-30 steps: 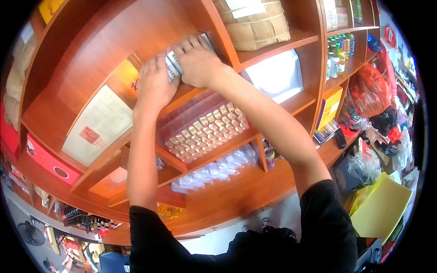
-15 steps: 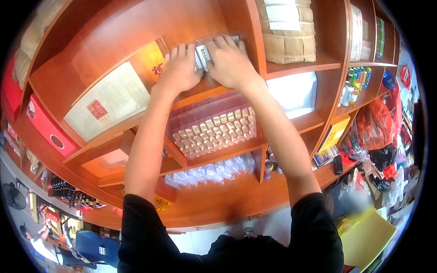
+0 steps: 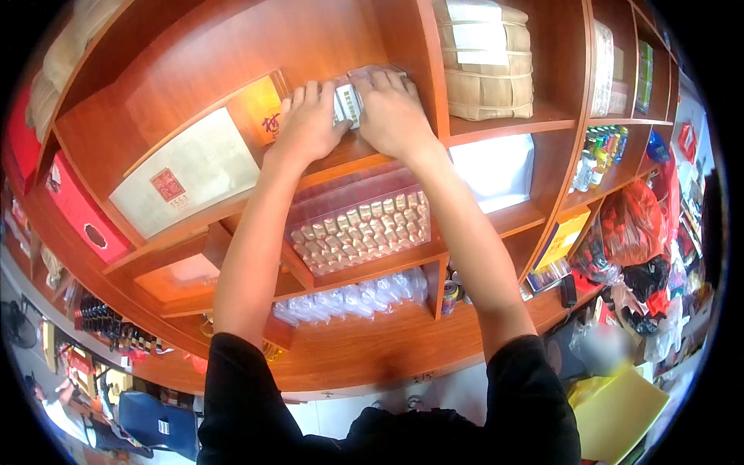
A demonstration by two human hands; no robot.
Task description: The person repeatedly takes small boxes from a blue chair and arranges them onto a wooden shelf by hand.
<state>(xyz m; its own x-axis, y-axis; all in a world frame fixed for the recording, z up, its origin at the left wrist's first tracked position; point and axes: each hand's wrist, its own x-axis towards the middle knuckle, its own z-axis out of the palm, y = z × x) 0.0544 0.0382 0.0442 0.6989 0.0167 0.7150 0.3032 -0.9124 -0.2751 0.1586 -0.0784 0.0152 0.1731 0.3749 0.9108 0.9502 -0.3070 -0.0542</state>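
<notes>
Both my hands reach into an upper compartment of the wooden shelf (image 3: 496,225). Small printed boxes (image 3: 348,105) stand there in a row, and a white one with a dark label shows between my hands. My left hand (image 3: 308,124) is curled over the left end of the row, its thumb against the white box. Curled over the right part is my right hand (image 3: 393,112), covering most of the boxes beneath it. To the left of my left hand lean a yellow box (image 3: 261,105) with dark characters and a cream box (image 3: 186,174) with a red seal.
One compartment below holds a clear-lidded case (image 3: 360,232) of small wrapped pieces, with clear plastic packets (image 3: 353,298) under it. A bundle wrapped in dry leaves (image 3: 488,74) sits at the right. Plastic bags (image 3: 639,225) pile up beside the shelf. A person (image 3: 66,411) is at lower left.
My hands are slightly farther apart, so more of the white box and its label shows between them. The camera view has shifted a little.
</notes>
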